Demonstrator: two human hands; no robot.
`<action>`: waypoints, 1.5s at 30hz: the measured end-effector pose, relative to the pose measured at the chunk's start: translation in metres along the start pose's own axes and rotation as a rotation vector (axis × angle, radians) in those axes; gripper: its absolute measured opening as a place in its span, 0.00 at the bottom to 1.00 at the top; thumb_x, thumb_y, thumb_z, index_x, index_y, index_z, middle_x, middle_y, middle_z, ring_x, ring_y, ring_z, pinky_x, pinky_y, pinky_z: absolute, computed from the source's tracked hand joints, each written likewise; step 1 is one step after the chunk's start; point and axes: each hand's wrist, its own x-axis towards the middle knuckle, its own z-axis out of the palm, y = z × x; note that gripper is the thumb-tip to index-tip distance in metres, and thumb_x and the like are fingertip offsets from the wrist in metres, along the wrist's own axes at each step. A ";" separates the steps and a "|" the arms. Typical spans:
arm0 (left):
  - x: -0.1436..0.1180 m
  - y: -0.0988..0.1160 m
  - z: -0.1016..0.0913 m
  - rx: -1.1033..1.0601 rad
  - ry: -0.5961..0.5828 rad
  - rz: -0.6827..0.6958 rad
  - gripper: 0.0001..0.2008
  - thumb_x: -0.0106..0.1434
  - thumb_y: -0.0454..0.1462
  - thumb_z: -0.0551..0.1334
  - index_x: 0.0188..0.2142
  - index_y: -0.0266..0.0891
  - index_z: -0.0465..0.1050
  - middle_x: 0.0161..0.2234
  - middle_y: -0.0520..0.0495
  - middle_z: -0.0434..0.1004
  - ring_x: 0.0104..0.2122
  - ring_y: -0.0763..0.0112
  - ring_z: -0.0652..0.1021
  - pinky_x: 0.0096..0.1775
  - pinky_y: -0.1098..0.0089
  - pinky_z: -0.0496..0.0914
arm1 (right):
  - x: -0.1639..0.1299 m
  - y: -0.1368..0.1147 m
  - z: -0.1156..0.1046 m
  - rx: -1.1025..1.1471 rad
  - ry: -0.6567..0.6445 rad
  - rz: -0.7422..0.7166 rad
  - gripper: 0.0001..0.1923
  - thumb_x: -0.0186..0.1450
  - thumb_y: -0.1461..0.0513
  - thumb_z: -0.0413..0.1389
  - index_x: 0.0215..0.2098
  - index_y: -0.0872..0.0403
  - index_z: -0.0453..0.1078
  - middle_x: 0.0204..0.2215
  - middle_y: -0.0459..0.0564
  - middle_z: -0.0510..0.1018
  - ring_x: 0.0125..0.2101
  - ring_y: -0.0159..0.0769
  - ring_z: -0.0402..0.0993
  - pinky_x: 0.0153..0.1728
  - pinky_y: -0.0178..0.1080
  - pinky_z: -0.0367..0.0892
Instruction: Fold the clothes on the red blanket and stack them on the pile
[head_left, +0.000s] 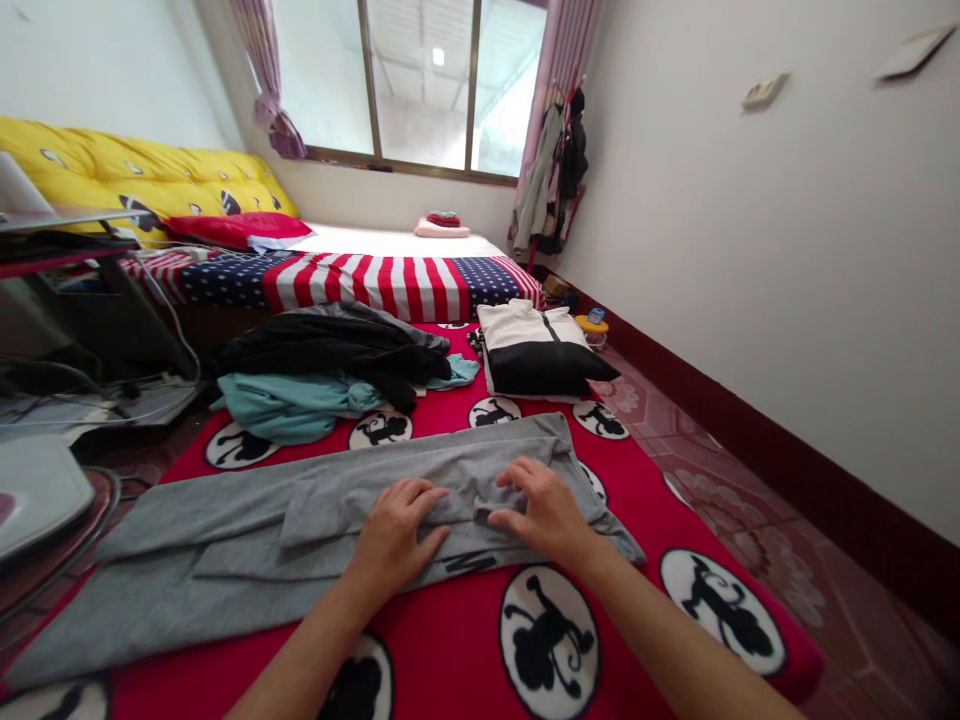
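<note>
A grey garment [247, 520] with dark lettering near its front edge lies folded lengthwise on a red cloth [450, 640] printed with black monkey figures in white circles. Narrower sleeve-like pieces are laid over it. My left hand [401, 535] is over its middle, fingers bent and thumb apart, with nothing between them. Just to the right, my right hand [544, 510] is over the garment near its wider end, thumb and fingers also spread apart. Both hands are at the fabric; whether the fingertips press on it I cannot tell. Small wrinkles show between the hands.
Behind the garment lie a heap of black clothes [330, 345] and teal clothes [292, 405], and a folded white-and-black jacket [540, 350]. A bed with a flag-patterned cover [375, 285] stands at the back. A white stool [37, 490] is at left, a wall [750, 250] at right.
</note>
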 end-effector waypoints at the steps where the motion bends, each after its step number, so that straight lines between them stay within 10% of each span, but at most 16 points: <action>1: -0.002 -0.005 -0.003 0.026 -0.013 0.008 0.15 0.58 0.33 0.63 0.46 0.43 0.73 0.42 0.44 0.74 0.43 0.58 0.73 0.46 0.58 0.69 | -0.005 -0.005 0.005 -0.029 -0.027 -0.019 0.11 0.56 0.61 0.64 0.36 0.51 0.70 0.36 0.47 0.74 0.36 0.37 0.69 0.38 0.38 0.61; 9: -0.006 -0.022 -0.041 0.013 -0.064 0.040 0.09 0.62 0.33 0.57 0.37 0.43 0.76 0.36 0.48 0.74 0.38 0.66 0.74 0.41 0.67 0.68 | -0.014 -0.008 0.008 0.061 -0.151 -0.057 0.02 0.61 0.60 0.60 0.32 0.50 0.74 0.34 0.46 0.75 0.37 0.38 0.71 0.40 0.40 0.61; 19: -0.028 -0.104 -0.075 0.286 0.201 -0.536 0.18 0.61 0.41 0.59 0.49 0.35 0.73 0.41 0.40 0.75 0.42 0.56 0.74 0.47 0.57 0.69 | 0.029 0.071 0.005 0.057 0.172 0.260 0.22 0.61 0.59 0.52 0.53 0.55 0.68 0.52 0.57 0.70 0.27 0.34 0.72 0.40 0.43 0.68; 27: -0.033 -0.103 -0.078 0.108 0.352 -0.334 0.08 0.62 0.35 0.56 0.33 0.40 0.75 0.34 0.46 0.75 0.37 0.64 0.76 0.42 0.65 0.70 | 0.046 0.087 0.020 0.046 0.238 0.262 0.09 0.56 0.58 0.53 0.32 0.52 0.73 0.34 0.52 0.77 0.34 0.43 0.73 0.39 0.44 0.67; 32: -0.032 -0.106 -0.088 0.281 0.407 -0.364 0.09 0.60 0.33 0.57 0.35 0.41 0.76 0.35 0.45 0.74 0.38 0.60 0.74 0.43 0.61 0.69 | 0.049 0.066 0.016 0.085 0.309 0.234 0.12 0.56 0.61 0.53 0.38 0.54 0.72 0.38 0.53 0.75 0.28 0.37 0.72 0.38 0.43 0.69; 38: -0.001 -0.062 -0.053 0.072 0.270 -0.217 0.12 0.63 0.32 0.55 0.41 0.39 0.76 0.40 0.43 0.76 0.41 0.63 0.76 0.47 0.63 0.70 | 0.057 -0.001 0.033 -0.001 0.272 0.071 0.15 0.63 0.64 0.50 0.46 0.54 0.71 0.46 0.55 0.74 0.40 0.42 0.74 0.45 0.45 0.67; 45: 0.000 -0.042 -0.007 0.246 -0.011 -0.146 0.25 0.66 0.43 0.56 0.61 0.44 0.62 0.63 0.42 0.61 0.63 0.53 0.61 0.60 0.45 0.55 | 0.044 -0.022 0.068 -0.149 -0.209 -0.132 0.29 0.68 0.51 0.49 0.65 0.50 0.56 0.65 0.54 0.57 0.65 0.50 0.48 0.62 0.61 0.44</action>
